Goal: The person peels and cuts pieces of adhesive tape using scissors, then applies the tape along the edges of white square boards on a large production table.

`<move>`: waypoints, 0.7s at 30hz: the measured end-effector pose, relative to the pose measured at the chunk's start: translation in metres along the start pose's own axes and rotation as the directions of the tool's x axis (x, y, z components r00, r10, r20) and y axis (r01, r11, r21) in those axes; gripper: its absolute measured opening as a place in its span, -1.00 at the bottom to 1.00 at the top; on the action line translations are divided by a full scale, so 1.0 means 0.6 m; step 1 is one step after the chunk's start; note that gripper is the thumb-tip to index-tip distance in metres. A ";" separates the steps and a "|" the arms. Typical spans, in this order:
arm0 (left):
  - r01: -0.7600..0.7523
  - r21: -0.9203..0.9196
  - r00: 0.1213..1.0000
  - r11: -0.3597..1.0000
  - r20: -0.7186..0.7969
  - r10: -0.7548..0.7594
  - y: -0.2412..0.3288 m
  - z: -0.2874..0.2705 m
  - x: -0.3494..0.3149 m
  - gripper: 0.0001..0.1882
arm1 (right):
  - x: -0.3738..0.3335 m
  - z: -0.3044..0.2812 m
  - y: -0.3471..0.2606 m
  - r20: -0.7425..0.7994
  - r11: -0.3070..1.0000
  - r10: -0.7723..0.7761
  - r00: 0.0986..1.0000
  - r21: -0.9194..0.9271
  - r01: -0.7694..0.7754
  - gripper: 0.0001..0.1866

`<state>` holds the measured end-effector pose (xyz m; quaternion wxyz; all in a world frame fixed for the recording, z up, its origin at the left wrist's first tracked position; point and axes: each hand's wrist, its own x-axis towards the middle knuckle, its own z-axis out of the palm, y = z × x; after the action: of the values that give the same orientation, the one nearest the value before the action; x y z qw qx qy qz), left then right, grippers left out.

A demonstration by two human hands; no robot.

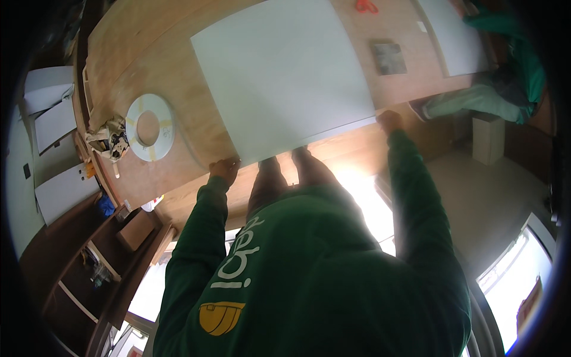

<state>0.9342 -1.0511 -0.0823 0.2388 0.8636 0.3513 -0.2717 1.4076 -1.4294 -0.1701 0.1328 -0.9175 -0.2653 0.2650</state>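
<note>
A large white board (285,71) lies flat on the wooden table (178,83), reaching its near edge. At the board's near left corner my left hand (225,171) is closed, with its fingertips at the corner. My right hand (389,121) is closed at the near right corner. A narrow pale strip (339,127) runs along the board's near edge between the hands; whether it is the board's side or a separate piece I cannot tell.
Left on the table are a white ring-shaped roll (168,128) with yellow tape and a patterned bag (113,140). Orange-handled scissors (366,6), a grey square (389,58) and another white board (455,35) lie right, near another person (499,98). Shelves (83,268) stand lower left.
</note>
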 end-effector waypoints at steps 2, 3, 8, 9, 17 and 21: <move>-0.003 -0.004 1.000 1.000 -0.012 0.003 0.003 0.000 0.002 -0.69 | 0.010 -0.012 -0.006 0.079 0.994 0.101 0.992 -0.046 -0.097 -0.77; -0.014 0.020 1.000 1.000 -0.024 0.015 -0.002 0.004 0.004 -0.68 | 0.015 -0.008 -0.004 0.104 0.988 0.151 0.983 -0.035 -0.148 -0.75; -0.031 -0.043 0.998 0.999 -0.065 0.028 -0.002 0.000 0.001 -0.66 | -0.005 -0.036 -0.067 0.095 0.948 0.178 0.980 0.251 -0.196 -0.81; -0.029 -0.052 0.998 0.998 -0.063 0.026 -0.004 0.001 0.001 -0.66 | -0.006 -0.035 -0.059 0.106 0.913 0.202 0.974 0.341 -0.226 -0.84; -0.016 -0.097 0.999 0.995 -0.042 0.012 -0.004 -0.001 0.004 -0.67 | 0.010 -0.025 -0.019 0.094 0.982 0.093 0.991 0.153 -0.107 -0.88; -0.039 -0.060 0.998 0.997 -0.049 0.036 -0.002 -0.005 0.003 -0.68 | 0.006 -0.031 -0.027 0.100 0.989 0.086 0.991 0.108 -0.097 -0.88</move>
<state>0.9356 -1.0476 -0.0814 0.2614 0.8686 0.3489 -0.2355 1.4136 -1.4159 -0.1497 0.1595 -0.9061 -0.2135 0.3285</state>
